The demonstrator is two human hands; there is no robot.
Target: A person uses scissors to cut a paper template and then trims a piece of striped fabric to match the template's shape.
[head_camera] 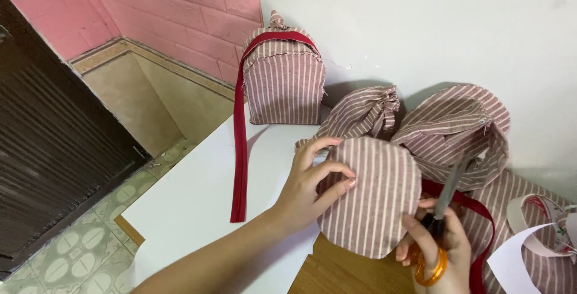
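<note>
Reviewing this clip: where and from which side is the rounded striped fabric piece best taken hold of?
Probably at its left edge, coming from the left, as the left hand does now: the rounded striped fabric piece is flat and thin, so pinching the rim suits it. The right hand works scissors along the right edge, so that side is taken.

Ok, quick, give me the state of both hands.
Left hand: closed on the rounded striped fabric piece, pinching its edge.
Right hand: closed on orange-handled scissors.
</note>
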